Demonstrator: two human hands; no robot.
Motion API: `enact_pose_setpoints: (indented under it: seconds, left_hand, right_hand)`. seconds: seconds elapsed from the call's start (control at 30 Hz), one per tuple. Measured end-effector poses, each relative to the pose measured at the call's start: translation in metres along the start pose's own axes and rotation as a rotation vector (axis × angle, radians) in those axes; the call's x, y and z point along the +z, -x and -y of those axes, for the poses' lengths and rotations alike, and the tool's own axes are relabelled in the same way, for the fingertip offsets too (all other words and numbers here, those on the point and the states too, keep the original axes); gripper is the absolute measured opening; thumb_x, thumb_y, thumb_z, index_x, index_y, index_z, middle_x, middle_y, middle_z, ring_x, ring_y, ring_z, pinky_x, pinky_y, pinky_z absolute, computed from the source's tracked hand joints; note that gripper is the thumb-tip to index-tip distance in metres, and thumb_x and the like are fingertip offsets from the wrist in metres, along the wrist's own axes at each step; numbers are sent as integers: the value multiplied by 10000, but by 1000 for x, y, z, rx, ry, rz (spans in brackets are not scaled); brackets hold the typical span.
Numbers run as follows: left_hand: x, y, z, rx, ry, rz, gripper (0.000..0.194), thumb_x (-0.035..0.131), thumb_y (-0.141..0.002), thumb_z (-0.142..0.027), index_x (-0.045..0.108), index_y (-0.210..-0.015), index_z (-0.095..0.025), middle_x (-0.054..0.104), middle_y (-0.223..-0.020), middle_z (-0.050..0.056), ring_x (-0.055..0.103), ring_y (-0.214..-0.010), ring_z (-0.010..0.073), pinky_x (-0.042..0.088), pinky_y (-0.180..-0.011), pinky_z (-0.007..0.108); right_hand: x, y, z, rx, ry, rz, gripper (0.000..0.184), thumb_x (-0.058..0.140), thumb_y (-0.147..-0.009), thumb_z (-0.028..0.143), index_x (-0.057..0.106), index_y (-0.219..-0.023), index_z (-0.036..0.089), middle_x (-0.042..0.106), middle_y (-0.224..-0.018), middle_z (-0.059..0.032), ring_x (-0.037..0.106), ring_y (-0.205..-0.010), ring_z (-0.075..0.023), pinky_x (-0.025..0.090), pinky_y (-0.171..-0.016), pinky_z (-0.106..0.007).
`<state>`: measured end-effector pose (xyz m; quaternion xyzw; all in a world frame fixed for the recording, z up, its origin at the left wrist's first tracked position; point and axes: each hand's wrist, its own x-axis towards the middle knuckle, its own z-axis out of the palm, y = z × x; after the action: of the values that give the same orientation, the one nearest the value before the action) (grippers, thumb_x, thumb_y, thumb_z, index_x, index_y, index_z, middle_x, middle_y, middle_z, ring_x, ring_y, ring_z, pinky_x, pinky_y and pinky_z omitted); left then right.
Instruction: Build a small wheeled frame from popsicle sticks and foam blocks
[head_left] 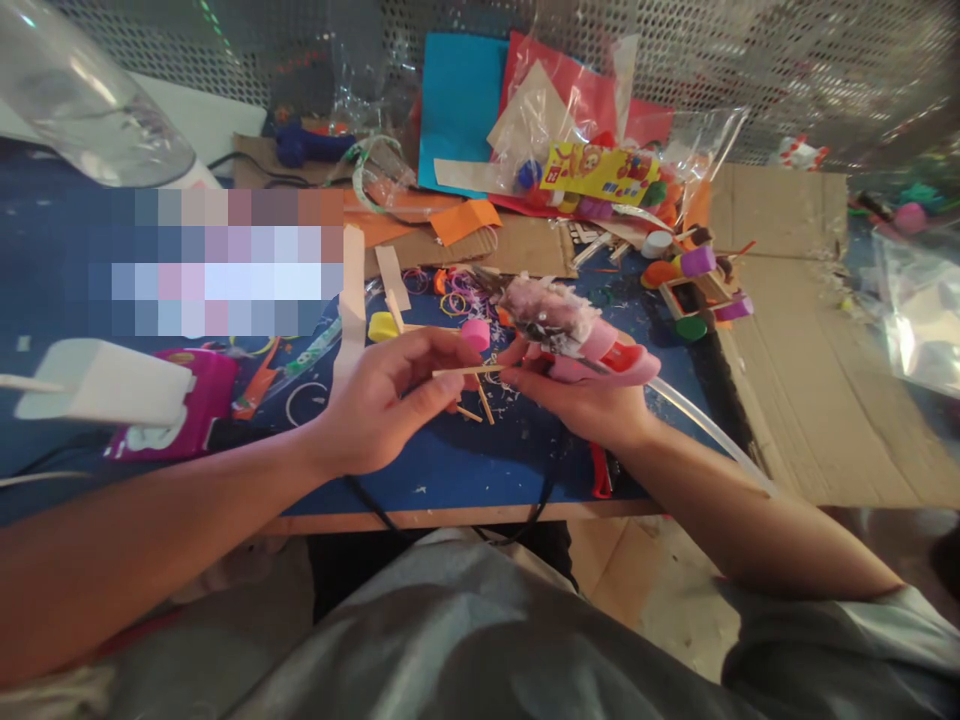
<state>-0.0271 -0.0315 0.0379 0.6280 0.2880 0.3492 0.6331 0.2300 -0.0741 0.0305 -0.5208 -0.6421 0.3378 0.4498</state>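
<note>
My left hand (382, 405) is closed, pinching a thin wooden stick (474, 371) between thumb and fingers. My right hand (592, 405) is wrapped around a pink hot glue gun (619, 358), and its thumb and fingertip meet the stick's right end. Pale, stringy glue residue coats the gun's front, and its nozzle points away to the left. A clear glue stick (705, 428) trails from the back of the gun. Below the fingers lie a few short sticks (486, 400). Just behind them are a pink cap (475, 334) and a yellow cap (382, 327).
A magenta power strip (217, 395) with a white plug (112, 390) stands at left, below a tilted bottle (97, 100). A small wooden piece with coloured caps (690, 295) sits at right beside cardboard (817, 380). Coloured paper (461, 110) and plastic bags fill the back.
</note>
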Motion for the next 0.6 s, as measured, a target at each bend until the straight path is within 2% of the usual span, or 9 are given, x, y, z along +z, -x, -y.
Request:
enact_pose_setpoints:
  seconds: [0.1, 0.23, 0.43, 0.53, 0.6]
  left_hand:
    - [4, 2, 1, 10, -162, 9, 213, 833, -1033, -315, 834, -1173, -154, 856, -907, 51, 769, -747, 137, 636, -693, 202]
    - [5, 1, 1, -48, -244, 22, 192, 766, -1014, -299, 868, -1085, -153, 847, -819, 49, 744, -688, 139, 604, -631, 198]
    - [6, 1, -4, -95, -242, 33, 203, 752, -925, -253, 911, -997, -151, 801, -700, 32, 711, -624, 129, 531, -551, 179]
    - [8, 0, -6, -152, -220, 6, 240, 779, -873, -262, 940, -1011, -152, 786, -659, 29, 705, -583, 126, 531, -536, 173]
    - [8, 1, -7, -187, -204, -24, 250, 799, -840, -272, 947, -998, -147, 784, -643, 31, 691, -556, 122, 512, -509, 167]
  right_hand:
    - [0, 2, -1, -66, 125, -12, 185, 929, -950, 452, 883, -964, 273, 801, -844, -24, 723, -737, -196, 599, -675, -343]
    - [-1, 4, 2, -159, 196, -7, 132, 920, -977, 433, 914, -1042, 318, 832, -885, -27, 821, -896, -267, 691, -865, -422]
    - [-1, 4, 5, -258, 289, 39, 274, 857, -1049, 506, 920, -1283, 380, 872, -944, -20, 855, -913, -274, 736, -994, -456]
    - [-2, 5, 4, -302, 294, 61, 269, 840, -1072, 492, 916, -1304, 379, 893, -1010, -24, 879, -1043, -284, 730, -1072, -441]
    - [-3, 5, 3, -316, 322, 55, 248, 846, -1073, 505, 921, -1269, 374, 903, -1057, -27, 874, -1049, -281, 731, -1027, -419]
